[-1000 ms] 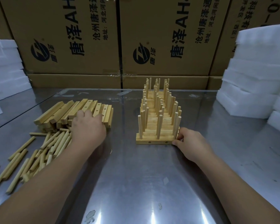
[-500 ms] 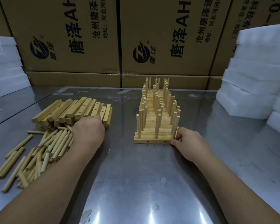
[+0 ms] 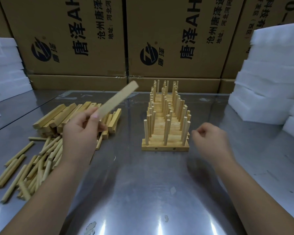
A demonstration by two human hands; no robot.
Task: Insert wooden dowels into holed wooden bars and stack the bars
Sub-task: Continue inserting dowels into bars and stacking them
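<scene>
1. Left of the dowelled stack (image 3: pixel 165 147), we see the left hand (image 3: pixel 81 131) raised above the steel table (image 3: pixel 143 192). Its thumb and fingers are pinched on the near end of a single wooden bar (image 3: pixel 119 99).
2. That bar touches no surface and tilts up and away, with its free end toward the stack's far left side. It is blurred, so we cannot make out its holes.
3. Just right of the stack's near corner, the right hand (image 3: pixel 209 141) sits close to the stack but apart from it. Its fingers are curled in toward the palm, and we see nothing held in them.
4. The stack itself stands on the table as rows of flat bars running away from us, each carrying upright dowels. The nearest bar holds three dowels and shows two small holes in its front face.
5. Farther left of the stack, behind and under the left hand, a pile of loose bars (image 3: pixel 58 117) lies flat on the table. A few of them show holes.
6. Left of the stack and nearer to us than that pile, loose dowels (image 3: pixel 32 167) lie scattered flat, pointing various ways.
7. Behind the stack, we see printed cardboard boxes (image 3: pixel 176 39) along the table's far edge.
8. Right of the stack, white foam slabs (image 3: pixel 270 82) are piled high. More foam (image 3: pixel 3 68) sits far to its left.
</scene>
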